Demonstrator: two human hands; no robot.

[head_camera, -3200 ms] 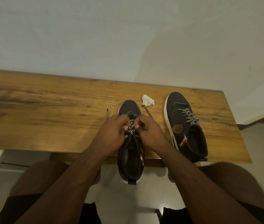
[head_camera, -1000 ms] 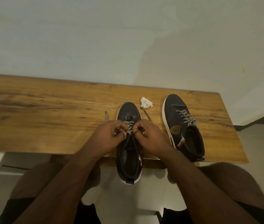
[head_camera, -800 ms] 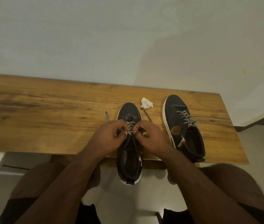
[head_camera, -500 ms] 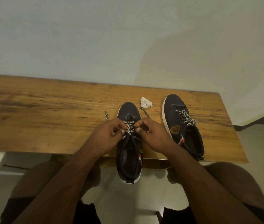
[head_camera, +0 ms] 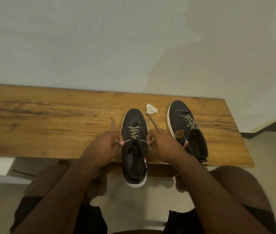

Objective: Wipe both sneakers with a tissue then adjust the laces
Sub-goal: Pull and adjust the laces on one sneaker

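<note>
A black sneaker (head_camera: 134, 159) with a white sole lies toe-away, its heel hanging over the wooden table's (head_camera: 49, 122) near edge. Its black-and-white lace (head_camera: 134, 133) crosses the tongue. My left hand (head_camera: 103, 146) pinches the lace's left strand and my right hand (head_camera: 163, 146) pinches the right strand, both pulled outward to the sides. The lace tips stick out beyond each hand. The second black sneaker (head_camera: 187, 130), laced, lies to the right. A crumpled white tissue (head_camera: 151, 109) rests between the two toes.
A pale wall rises straight behind the table. The table's right end (head_camera: 238, 137) is just past the second sneaker. My knees in brown shorts (head_camera: 235, 186) sit below the near edge over a light floor.
My hands were bunched together over the lace at the tongue; now they have moved apart, each drawing a strand sideways, and the crossed lacing shows between them.
</note>
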